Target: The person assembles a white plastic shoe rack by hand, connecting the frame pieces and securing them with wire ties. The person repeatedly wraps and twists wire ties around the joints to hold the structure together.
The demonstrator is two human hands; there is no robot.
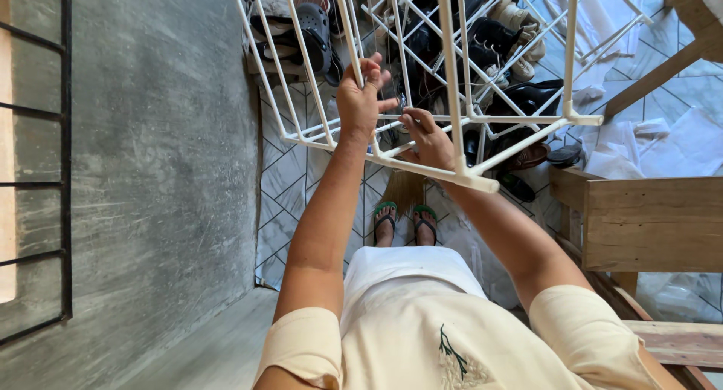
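Both hands are raised to a white wire rack [452, 126] held up over the tiled floor [290, 171]: the left hand [360, 96] wraps around one of its thin bars with fingers curled, fingertips loosely spread above, while the right hand [428, 137] pinches a crossbar just beside it, near the rack's lower front edge. Under the rack lie piled shoes [482, 36], the person's feet in green sandals [404, 220] stand on the tiles, a wooden bench [648, 220] sits at right, and a grey wall [158, 171] rises at left.

The pale patterned tile floor [290, 180] carries a heap of dark shoes [482, 36] and scattered white papers [689, 145].
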